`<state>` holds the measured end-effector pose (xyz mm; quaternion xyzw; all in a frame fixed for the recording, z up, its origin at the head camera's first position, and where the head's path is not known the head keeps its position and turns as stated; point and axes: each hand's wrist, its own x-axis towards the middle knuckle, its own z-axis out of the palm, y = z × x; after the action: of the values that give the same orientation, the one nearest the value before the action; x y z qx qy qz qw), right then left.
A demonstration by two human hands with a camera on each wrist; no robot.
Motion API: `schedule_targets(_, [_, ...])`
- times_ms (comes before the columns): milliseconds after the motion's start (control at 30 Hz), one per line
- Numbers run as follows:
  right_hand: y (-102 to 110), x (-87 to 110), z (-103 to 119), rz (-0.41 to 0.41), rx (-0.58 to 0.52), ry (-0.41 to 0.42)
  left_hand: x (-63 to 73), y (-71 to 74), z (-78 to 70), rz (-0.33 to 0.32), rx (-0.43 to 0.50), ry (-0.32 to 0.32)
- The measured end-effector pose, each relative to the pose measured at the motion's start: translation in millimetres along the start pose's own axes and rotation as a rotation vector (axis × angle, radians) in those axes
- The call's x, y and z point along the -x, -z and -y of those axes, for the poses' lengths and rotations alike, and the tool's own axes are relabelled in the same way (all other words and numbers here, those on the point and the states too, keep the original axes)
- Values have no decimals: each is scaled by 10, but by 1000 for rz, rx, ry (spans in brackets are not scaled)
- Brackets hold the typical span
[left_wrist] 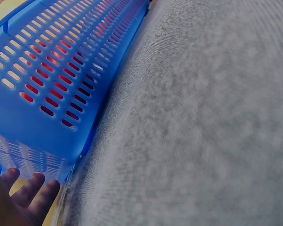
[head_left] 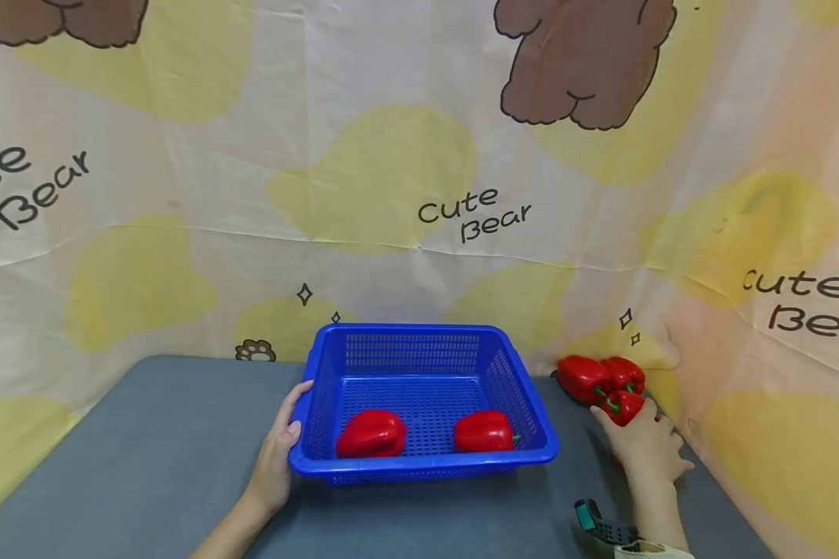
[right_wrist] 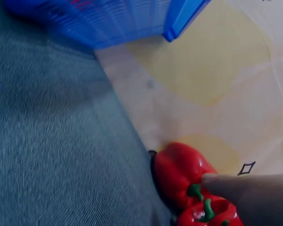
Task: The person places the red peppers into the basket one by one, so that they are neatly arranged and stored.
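Note:
A blue plastic basket (head_left: 422, 469) stands on the grey table, tilted a little towards me in the head view. Two red bell peppers (head_left: 371, 434) lie apart inside it. My left hand (head_left: 274, 458) grips the basket's left rim, its thumb on the outer wall. In the left wrist view several fingertips (left_wrist: 32, 190) lie beside a basket corner. Over on the right, my right hand (head_left: 646, 446) spreads over a group of red bell peppers (head_left: 582, 379). Its thumb and fingers straddle the nearest pepper (head_left: 624, 407); another patch of red shows under the palm.
A printed cloth (head_left: 363, 178) hangs behind the table and along its right side, close to the peppers. Grey table surface (head_left: 161, 466) extends to the left of the basket. A dark watch strap (head_left: 611, 532) is on the right wrist.

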<state>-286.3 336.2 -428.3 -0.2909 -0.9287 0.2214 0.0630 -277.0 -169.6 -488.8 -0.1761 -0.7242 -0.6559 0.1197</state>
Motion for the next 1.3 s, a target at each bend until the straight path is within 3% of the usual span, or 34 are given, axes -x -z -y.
schedule_targets(233, [0,1,-37,62,32,-66,-3,11,8,-1,-16,4])
schedule_targets(500, [18,31,-35,65,22,-29,4,13,4,1,-39,1])
schedule_targets(633, [121,75,4,54,0,16,9,13,2,-3,-48,5])
schedule_targets(933, [367,164,170,-66,-18,188,13,22,8,-9,-45,9])
schedule_targets(1300, [497,382,453,-141,-143,336,9,19,2,-2,-32,0])
